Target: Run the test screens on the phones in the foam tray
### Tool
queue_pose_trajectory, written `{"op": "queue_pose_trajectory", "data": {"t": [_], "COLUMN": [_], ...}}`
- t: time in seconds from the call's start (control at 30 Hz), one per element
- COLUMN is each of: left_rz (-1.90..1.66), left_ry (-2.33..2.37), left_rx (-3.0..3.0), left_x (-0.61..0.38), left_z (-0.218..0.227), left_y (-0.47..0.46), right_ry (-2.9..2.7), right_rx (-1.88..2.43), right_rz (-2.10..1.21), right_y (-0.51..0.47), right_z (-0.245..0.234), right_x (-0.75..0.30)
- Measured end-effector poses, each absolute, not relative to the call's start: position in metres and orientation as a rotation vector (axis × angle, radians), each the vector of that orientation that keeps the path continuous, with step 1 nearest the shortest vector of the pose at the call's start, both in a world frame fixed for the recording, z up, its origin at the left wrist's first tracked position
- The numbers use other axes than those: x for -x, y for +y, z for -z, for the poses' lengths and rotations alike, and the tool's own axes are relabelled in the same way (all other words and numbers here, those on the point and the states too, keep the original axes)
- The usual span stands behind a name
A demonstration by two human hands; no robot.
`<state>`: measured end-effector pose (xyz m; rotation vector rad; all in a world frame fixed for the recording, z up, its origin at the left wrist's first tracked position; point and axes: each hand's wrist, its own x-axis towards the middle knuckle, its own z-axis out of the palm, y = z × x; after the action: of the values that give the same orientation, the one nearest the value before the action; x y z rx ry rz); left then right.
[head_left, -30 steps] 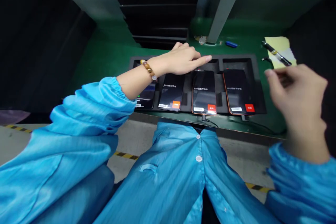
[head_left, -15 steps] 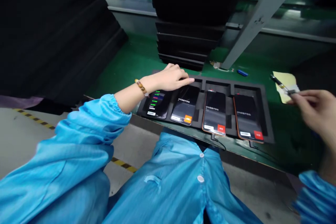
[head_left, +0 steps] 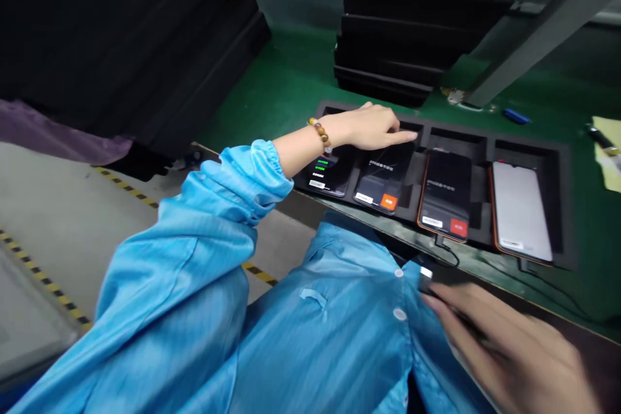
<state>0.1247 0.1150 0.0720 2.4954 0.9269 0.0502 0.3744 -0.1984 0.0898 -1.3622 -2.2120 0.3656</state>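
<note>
A black foam tray point(head_left: 565, 207) holds several phones lying face up in its slots. My left hand point(head_left: 371, 128) rests over the top end of the second phone from the left point(head_left: 383, 178), thumb stretched out and fingertips partly hidden. In front of the table edge, my blurred right hand point(head_left: 509, 330) pinches a small plug with a bright metal tip, perhaps a USB plug point(head_left: 425, 278). The third phone point(head_left: 445, 191) shows a red button and has a cable in its lower end. White fills the screen of the rightmost phone point(head_left: 521, 210), also cabled. Green text shows on the leftmost phone point(head_left: 334, 174).
Stacks of black trays stand at the left point(head_left: 145, 45) and at the back point(head_left: 388, 45) of the green table point(head_left: 295, 65). A grey metal post point(head_left: 528, 45) rises behind the tray. A blue cap-like piece point(head_left: 515, 116) and a yellow note point(head_left: 609, 155) lie at the right.
My right hand has come from the yellow note to the table's front edge with the plug. The rightmost phone's screen has turned from dark to white. My left hand stays on the tray.
</note>
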Motion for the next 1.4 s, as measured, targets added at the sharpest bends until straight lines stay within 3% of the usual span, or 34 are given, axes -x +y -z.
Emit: {"op": "queue_pose_trajectory", "data": {"t": [0.07, 0.33, 0.9, 1.4], "left_rz": [-0.068, -0.152, -0.161, -0.243], "left_ry": [0.933, 0.91, 0.936, 0.927], "left_rx": [-2.48, -2.477, -2.461, -2.405], "left_x": [-0.124, -0.118, -0.119, -0.118], "left_z": [-0.073, -0.069, -0.073, -0.064], "left_y": [0.112, 0.107, 0.099, 0.099], "right_ry": [-2.256, -2.338, -2.14, -2.06], "right_rx": [1.285, 1.287, 1.398, 1.547], "right_rz": [-0.485, -0.264, -0.465, -0.23], "right_y": [-0.184, -0.14, -0.138, -0.143], "right_z": [-0.08, -0.043, -0.044, -0.04], "right_x": [-0.34, -0.3, -0.291, -0.28]}}
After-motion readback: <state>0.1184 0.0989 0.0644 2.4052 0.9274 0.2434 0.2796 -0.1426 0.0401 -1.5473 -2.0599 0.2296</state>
